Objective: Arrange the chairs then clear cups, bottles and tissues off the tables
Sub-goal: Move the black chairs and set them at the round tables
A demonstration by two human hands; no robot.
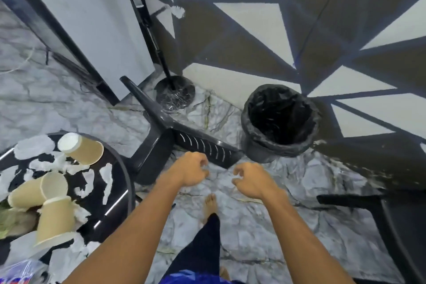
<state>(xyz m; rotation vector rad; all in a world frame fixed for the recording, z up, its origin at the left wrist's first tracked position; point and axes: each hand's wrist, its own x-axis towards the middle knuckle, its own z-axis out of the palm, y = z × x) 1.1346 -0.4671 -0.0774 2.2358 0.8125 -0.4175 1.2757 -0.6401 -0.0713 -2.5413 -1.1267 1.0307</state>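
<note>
A black plastic chair (175,138) lies tipped over on the marble floor ahead of me. My left hand (190,172) hangs just before its slatted back, fingers loosely curled, holding nothing. My right hand (250,178) is level with it to the right, also loosely curled and empty. At the left stands a round black table (119,175) with three tan paper cups (80,148) (38,189) (56,221) lying on their sides among torn white tissues (34,146).
A black bin (280,122) with a bin liner stands to the right of the fallen chair. A fan stand with a round base (175,93) is behind the chair by the wall. Another black chair (378,217) is at the right edge. My bare foot (209,205) is on the floor.
</note>
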